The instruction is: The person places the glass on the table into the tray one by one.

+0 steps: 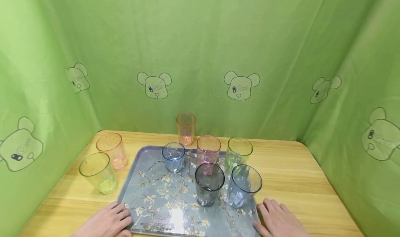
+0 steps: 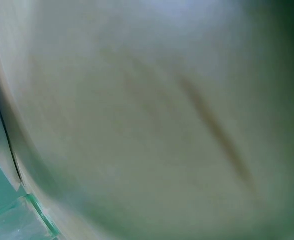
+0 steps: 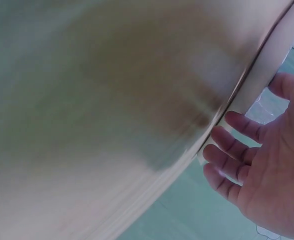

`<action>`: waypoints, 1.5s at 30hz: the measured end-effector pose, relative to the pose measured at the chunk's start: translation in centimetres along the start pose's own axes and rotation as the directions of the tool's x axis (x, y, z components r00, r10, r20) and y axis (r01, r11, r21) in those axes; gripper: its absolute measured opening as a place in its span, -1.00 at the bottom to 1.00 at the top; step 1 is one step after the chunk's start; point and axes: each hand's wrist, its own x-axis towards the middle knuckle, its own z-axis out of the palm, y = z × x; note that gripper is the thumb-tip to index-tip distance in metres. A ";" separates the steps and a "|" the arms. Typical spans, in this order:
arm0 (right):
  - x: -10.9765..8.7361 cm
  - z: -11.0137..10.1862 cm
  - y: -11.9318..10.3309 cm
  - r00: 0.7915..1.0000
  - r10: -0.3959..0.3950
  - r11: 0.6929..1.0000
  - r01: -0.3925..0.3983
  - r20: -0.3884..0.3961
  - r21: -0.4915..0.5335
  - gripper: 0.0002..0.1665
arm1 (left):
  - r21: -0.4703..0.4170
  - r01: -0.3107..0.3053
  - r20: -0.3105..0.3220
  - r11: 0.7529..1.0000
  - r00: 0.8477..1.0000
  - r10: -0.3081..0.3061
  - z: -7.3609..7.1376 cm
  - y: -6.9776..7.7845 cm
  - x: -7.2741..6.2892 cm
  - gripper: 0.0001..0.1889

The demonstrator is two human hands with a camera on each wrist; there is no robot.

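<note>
My left hand [image 1: 107, 221] rests at the front left corner of a grey-blue tray [image 1: 162, 199] printed with blossom branches. At the tray's right edge, my right hand [image 1: 278, 218] lies with its thumb beside the rim and its fingers spread on the table. The right wrist view shows the right hand's fingers [image 3: 232, 145] loosely bent by the tray's edge. Nearest to that hand stands a dark blue glass [image 1: 239, 197], with a black-grey glass [image 1: 206, 197] left of it. Behind them are a green glass [image 1: 231, 160], a pink glass [image 1: 204, 157] and a small blue glass [image 1: 173, 162].
Left of the tray, a yellow-green glass [image 1: 104, 181] and an orange glass [image 1: 117, 159] stand on the wooden table [image 1: 290, 174]. Another orange glass [image 1: 186, 133] stands behind the tray. Green cloth [image 1: 200, 39] with bear heads encloses the back and sides.
</note>
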 end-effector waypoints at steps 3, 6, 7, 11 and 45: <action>0.1 0.2 0.0 1.000 -0.022 1.000 0.022 0.001 -0.009 -0.51 | -0.008 0.009 0.001 1.000 1.000 -0.009 0.0 0.0 -0.1 -0.65; 0.2 0.4 -0.1 1.000 -0.031 0.999 0.031 0.004 -0.020 -0.53 | -0.003 0.015 0.006 1.000 1.000 -0.015 0.0 0.0 -0.1 -0.64; 0.2 0.4 -0.1 1.000 -0.030 0.999 0.030 0.003 -0.021 -0.54 | 0.003 0.016 0.009 1.000 1.000 -0.016 0.0 0.0 -0.1 -0.63; 0.1 0.5 -0.2 1.000 -0.019 0.999 0.019 0.016 -0.026 -0.54 | 0.008 0.020 0.025 1.000 0.999 -0.020 -0.2 0.0 0.0 -0.61; -0.1 0.8 -0.1 0.999 -0.038 0.999 0.038 0.005 -0.033 -0.58 | -0.170 0.433 -0.049 0.885 0.893 -0.447 -4.5 -2.8 10.6 -0.66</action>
